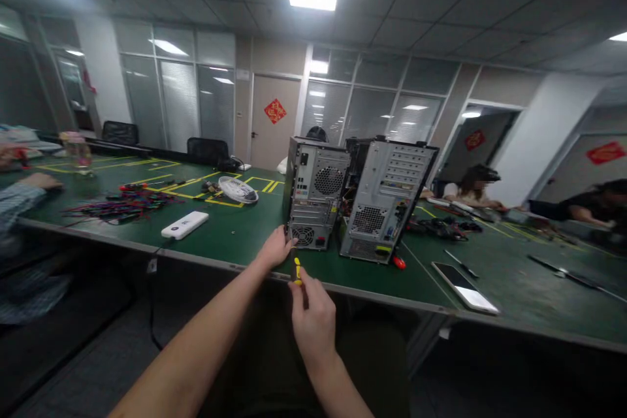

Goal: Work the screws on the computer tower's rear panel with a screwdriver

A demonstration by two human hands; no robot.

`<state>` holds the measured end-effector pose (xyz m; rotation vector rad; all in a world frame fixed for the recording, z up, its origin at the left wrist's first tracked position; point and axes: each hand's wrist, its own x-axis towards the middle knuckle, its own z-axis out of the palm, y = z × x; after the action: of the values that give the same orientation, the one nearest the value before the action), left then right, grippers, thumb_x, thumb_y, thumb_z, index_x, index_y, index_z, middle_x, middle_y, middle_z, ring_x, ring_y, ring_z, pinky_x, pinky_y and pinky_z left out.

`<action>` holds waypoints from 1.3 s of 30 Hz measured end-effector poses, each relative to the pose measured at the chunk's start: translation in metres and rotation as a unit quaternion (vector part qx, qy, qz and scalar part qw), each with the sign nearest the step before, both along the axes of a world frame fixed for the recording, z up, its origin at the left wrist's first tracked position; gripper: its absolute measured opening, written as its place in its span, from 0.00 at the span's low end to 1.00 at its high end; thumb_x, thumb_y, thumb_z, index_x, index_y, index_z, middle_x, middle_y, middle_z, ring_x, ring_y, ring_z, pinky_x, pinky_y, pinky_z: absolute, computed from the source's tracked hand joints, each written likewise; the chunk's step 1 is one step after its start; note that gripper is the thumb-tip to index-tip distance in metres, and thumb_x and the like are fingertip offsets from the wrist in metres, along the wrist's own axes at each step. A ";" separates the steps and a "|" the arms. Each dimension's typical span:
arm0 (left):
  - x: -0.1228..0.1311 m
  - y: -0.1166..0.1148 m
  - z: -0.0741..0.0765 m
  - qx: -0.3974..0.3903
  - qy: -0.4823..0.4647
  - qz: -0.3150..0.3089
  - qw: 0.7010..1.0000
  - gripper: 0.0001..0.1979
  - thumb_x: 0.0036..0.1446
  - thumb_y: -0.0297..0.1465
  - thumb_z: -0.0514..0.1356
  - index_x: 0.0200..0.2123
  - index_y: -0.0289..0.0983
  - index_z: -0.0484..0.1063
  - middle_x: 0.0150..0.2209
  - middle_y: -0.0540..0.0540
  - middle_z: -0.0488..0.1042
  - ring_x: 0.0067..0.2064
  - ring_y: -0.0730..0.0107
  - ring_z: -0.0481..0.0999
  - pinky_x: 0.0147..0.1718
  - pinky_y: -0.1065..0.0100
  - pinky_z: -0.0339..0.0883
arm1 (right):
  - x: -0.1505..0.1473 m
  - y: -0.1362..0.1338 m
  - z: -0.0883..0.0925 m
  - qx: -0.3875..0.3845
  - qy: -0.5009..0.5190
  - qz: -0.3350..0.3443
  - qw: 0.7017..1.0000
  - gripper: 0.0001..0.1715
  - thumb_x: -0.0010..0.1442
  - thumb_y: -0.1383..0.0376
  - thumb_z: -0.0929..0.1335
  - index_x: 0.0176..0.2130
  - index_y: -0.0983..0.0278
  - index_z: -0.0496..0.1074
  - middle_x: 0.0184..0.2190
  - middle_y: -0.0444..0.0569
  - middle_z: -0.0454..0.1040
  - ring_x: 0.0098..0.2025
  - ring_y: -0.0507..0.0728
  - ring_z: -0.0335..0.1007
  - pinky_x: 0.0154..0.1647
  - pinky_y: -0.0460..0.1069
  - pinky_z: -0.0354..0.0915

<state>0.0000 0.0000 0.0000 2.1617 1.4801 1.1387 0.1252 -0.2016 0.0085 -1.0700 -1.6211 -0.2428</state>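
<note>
Two computer cases stand upright side by side on the green table, their rear panels facing me. My left hand (275,249) grips the lower left corner of the left computer case (318,199), thumb on the back panel and some fingers hidden along its side. Just in front of that corner, my right hand (316,310) is closed on a small screwdriver with a yellow and black handle (298,271). Its tip points up toward the case's lower edge, but I cannot tell whether it touches a screw. The right computer case (375,209) stands close by, angled, with a red-handled tool (399,262) at its foot.
A white power bank (185,225), a wire bundle (122,202) and a white basket (238,189) lie to the left. On the right are a phone (464,287), a screwdriver (461,264) and dark cables (445,227). Other people sit at both sides.
</note>
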 end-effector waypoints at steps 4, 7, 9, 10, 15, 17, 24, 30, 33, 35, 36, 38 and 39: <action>0.000 -0.001 0.002 -0.008 0.017 0.005 1.000 0.27 0.68 0.40 0.58 0.62 0.28 0.63 0.59 0.25 0.73 0.63 0.47 0.73 0.62 0.53 0.65 | -0.001 -0.004 0.002 -0.005 -0.019 -0.017 1.000 0.17 0.76 0.64 0.62 0.52 0.66 0.78 0.37 0.54 0.80 0.38 0.59 0.79 0.42 0.51 0.74; 0.000 -0.002 0.003 -0.010 0.014 0.005 1.000 0.28 0.67 0.40 0.58 0.62 0.28 0.63 0.60 0.25 0.72 0.64 0.47 0.73 0.62 0.54 0.65 | 0.000 -0.004 0.002 -0.007 -0.002 -0.017 1.000 0.16 0.76 0.62 0.63 0.49 0.65 0.78 0.36 0.54 0.81 0.37 0.58 0.80 0.40 0.50 0.74; 0.001 -0.002 0.004 -0.011 0.013 0.006 1.000 0.28 0.67 0.40 0.58 0.63 0.28 0.62 0.61 0.25 0.72 0.65 0.47 0.72 0.63 0.54 0.64 | 0.001 -0.003 0.002 -0.021 0.027 -0.014 0.999 0.16 0.76 0.59 0.64 0.48 0.66 0.78 0.34 0.52 0.81 0.33 0.57 0.80 0.36 0.48 0.73; 0.001 -0.003 0.004 -0.012 0.013 0.006 1.000 0.28 0.67 0.40 0.58 0.63 0.29 0.62 0.61 0.25 0.72 0.65 0.47 0.71 0.63 0.54 0.64 | 0.001 -0.002 0.002 -0.028 0.040 -0.011 0.999 0.16 0.76 0.59 0.64 0.48 0.66 0.78 0.33 0.51 0.81 0.31 0.56 0.80 0.33 0.47 0.72; 0.001 -0.004 0.006 -0.016 0.019 0.006 1.000 0.28 0.68 0.41 0.58 0.63 0.28 0.62 0.61 0.26 0.72 0.65 0.48 0.72 0.63 0.54 0.64 | 0.001 -0.002 0.000 -0.004 0.014 0.004 1.000 0.17 0.76 0.63 0.63 0.52 0.67 0.78 0.37 0.54 0.82 0.36 0.58 0.81 0.40 0.49 0.73; 0.001 -0.005 0.006 -0.014 0.019 0.007 1.000 0.29 0.68 0.41 0.58 0.64 0.28 0.62 0.61 0.25 0.72 0.65 0.47 0.72 0.63 0.54 0.64 | 0.001 -0.004 0.000 0.002 -0.008 0.003 1.000 0.18 0.76 0.65 0.62 0.54 0.66 0.79 0.36 0.54 0.81 0.37 0.58 0.80 0.41 0.50 0.73; 0.001 -0.003 0.004 -0.009 0.016 0.009 1.000 0.29 0.67 0.41 0.58 0.63 0.28 0.63 0.60 0.26 0.73 0.63 0.48 0.73 0.63 0.56 0.65 | 0.000 -0.005 -0.001 -0.031 0.026 0.001 0.999 0.16 0.76 0.63 0.62 0.52 0.66 0.77 0.39 0.54 0.83 0.39 0.59 0.82 0.41 0.49 0.74; 0.000 -0.001 0.001 0.003 0.014 0.013 1.000 0.28 0.67 0.41 0.59 0.62 0.29 0.64 0.59 0.27 0.74 0.62 0.48 0.74 0.62 0.55 0.65 | 0.002 -0.004 -0.002 -0.037 0.047 0.008 0.998 0.16 0.76 0.61 0.63 0.51 0.66 0.78 0.37 0.53 0.83 0.37 0.58 0.82 0.38 0.49 0.74; 0.000 0.000 0.000 0.000 0.013 0.013 1.000 0.28 0.67 0.41 0.58 0.63 0.29 0.64 0.59 0.27 0.73 0.62 0.48 0.74 0.62 0.55 0.65 | 0.001 -0.005 0.000 -0.013 0.004 -0.003 1.000 0.18 0.76 0.65 0.62 0.54 0.65 0.78 0.38 0.54 0.81 0.39 0.58 0.80 0.42 0.50 0.74; 0.000 0.000 0.000 -0.002 0.012 0.015 1.000 0.29 0.67 0.42 0.58 0.63 0.29 0.63 0.60 0.27 0.73 0.62 0.48 0.74 0.62 0.56 0.65 | 0.001 -0.006 0.000 -0.014 -0.006 -0.011 1.000 0.19 0.76 0.65 0.61 0.55 0.64 0.78 0.37 0.53 0.80 0.38 0.58 0.79 0.41 0.50 0.73; 0.000 -0.001 0.000 -0.003 0.011 0.016 1.000 0.30 0.67 0.42 0.58 0.64 0.28 0.63 0.60 0.27 0.73 0.62 0.48 0.74 0.62 0.56 0.65 | 0.000 -0.006 0.000 -0.016 -0.003 -0.012 1.000 0.19 0.76 0.65 0.61 0.54 0.64 0.79 0.37 0.54 0.80 0.38 0.58 0.79 0.42 0.50 0.74; 0.000 -0.001 0.001 -0.005 0.010 0.017 1.000 0.29 0.67 0.42 0.58 0.63 0.28 0.63 0.59 0.26 0.73 0.63 0.48 0.74 0.62 0.55 0.65 | 0.000 -0.005 0.000 -0.029 0.021 -0.007 0.999 0.17 0.76 0.62 0.62 0.52 0.64 0.78 0.36 0.53 0.81 0.37 0.57 0.80 0.40 0.49 0.74; 0.001 -0.002 0.001 -0.006 0.010 0.017 1.000 0.29 0.67 0.42 0.59 0.63 0.29 0.63 0.60 0.26 0.73 0.63 0.48 0.74 0.62 0.55 0.65 | 0.000 -0.004 -0.001 -0.045 0.038 -0.002 0.998 0.17 0.76 0.60 0.63 0.51 0.64 0.78 0.35 0.52 0.82 0.34 0.57 0.81 0.37 0.48 0.74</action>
<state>0.0005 -0.0016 0.0012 2.1539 1.5329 1.1201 0.1250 -0.2061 0.0079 -1.1366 -1.5736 -0.1313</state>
